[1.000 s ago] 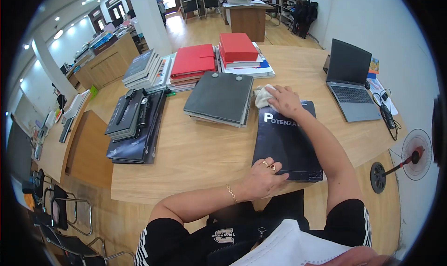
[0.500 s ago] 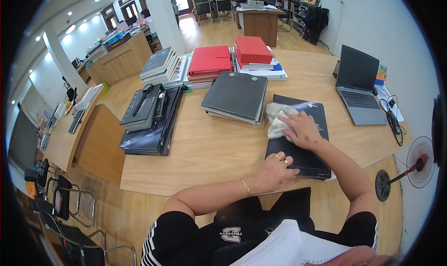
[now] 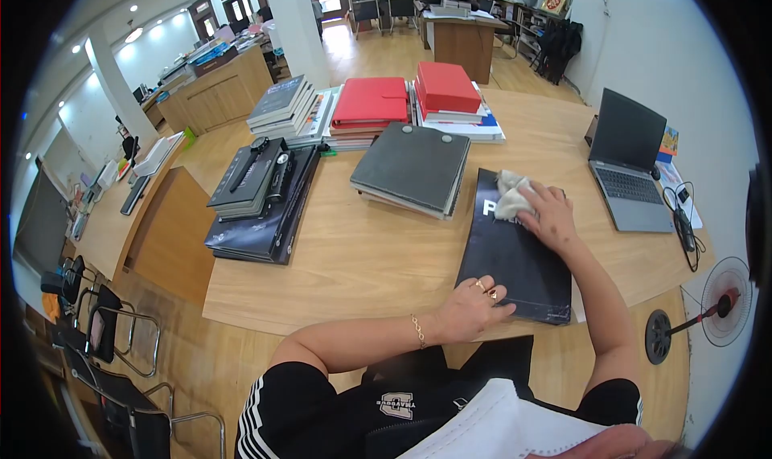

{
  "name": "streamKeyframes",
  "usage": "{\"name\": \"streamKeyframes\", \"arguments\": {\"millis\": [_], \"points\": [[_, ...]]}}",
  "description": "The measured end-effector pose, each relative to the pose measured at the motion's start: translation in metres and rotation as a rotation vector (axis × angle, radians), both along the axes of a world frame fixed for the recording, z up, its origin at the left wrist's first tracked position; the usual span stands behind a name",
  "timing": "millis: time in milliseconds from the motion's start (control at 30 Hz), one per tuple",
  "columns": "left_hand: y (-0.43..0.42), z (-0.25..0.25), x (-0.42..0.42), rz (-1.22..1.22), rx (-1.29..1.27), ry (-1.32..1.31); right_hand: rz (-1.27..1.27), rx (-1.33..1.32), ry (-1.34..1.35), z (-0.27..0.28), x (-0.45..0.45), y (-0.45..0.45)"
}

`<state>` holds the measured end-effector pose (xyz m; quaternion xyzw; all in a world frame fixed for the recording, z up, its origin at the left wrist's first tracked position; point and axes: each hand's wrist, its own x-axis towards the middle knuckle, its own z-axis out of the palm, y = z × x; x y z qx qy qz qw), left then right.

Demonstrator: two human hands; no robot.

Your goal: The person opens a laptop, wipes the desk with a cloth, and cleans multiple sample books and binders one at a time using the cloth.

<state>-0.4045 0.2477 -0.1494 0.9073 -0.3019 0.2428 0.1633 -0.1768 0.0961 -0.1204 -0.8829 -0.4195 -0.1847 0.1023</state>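
Observation:
A large black book or folder with white lettering lies flat at the near right of the desk. My right hand presses a crumpled white cloth onto its upper part, fingers closed over the cloth, which hides some of the lettering. At the book's lower left edge is my left hand, with rings on its fingers and a bracelet at the wrist. Its fingers are bent and hold down the near corner; their undersides are hidden.
Left of the book sits a grey-covered binder. Red binders and a red box top stacks behind it. Dark books carry smaller items at the left. An open laptop with cables stands right, above a floor fan.
My right hand has slid the cloth up and to the right across the book, uncovering white letters. My left hand stays at the near edge. The view has shifted slightly.

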Motion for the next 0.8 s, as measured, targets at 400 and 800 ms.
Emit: {"name": "streamKeyframes", "arguments": {"millis": [400, 800], "points": [[-0.001, 0.002, 0.007, 0.018, 0.003, -0.012, -0.266, -0.056, 0.097, -0.006, 0.044, 0.025], [0.0, 0.001, -0.001, 0.014, 0.023, -0.079, 0.178, -0.006, 0.134, 0.013, -0.102, -0.021]]}}
